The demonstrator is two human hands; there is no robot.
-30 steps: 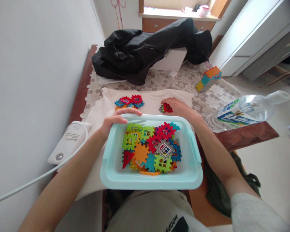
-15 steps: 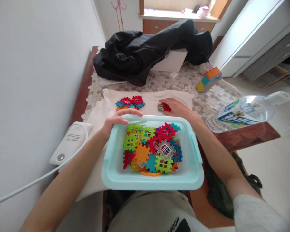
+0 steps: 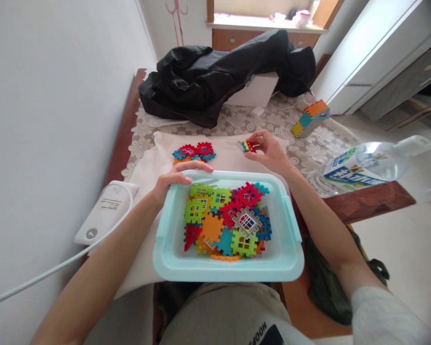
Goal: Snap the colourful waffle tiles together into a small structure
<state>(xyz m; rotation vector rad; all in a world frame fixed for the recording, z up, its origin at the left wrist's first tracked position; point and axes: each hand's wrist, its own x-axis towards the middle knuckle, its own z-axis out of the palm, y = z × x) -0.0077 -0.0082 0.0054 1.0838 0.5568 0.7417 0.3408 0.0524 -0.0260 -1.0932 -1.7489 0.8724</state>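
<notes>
A pale turquoise plastic bin (image 3: 290, 249) is tilted towards me at the front edge of the table. In it lies a heap of toothed building tiles (image 3: 211, 229) in green, orange, red, blue and grey. My left hand (image 3: 170, 184) is closed on the bin's far left corner, with its fingers along the rim. Beyond the bin, my right hand (image 3: 269, 151) pinches a small stack of building tiles (image 3: 249, 146), seen edge-on in red, yellow, green, blue and grey. To the left of that stack, more loose tiles (image 3: 194, 152) lie on the white cloth (image 3: 226, 160).
A tile-built block (image 3: 310, 119) stands at the right rear. A large clear bottle (image 3: 359, 167) is on the right. On the left, a white power device (image 3: 106, 213) trails a cable. Black fabric (image 3: 219, 72) covers the table's back part.
My right hand has tipped the small tile stack up on edge and shifted slightly right with it. The left hand and the bin have barely moved.
</notes>
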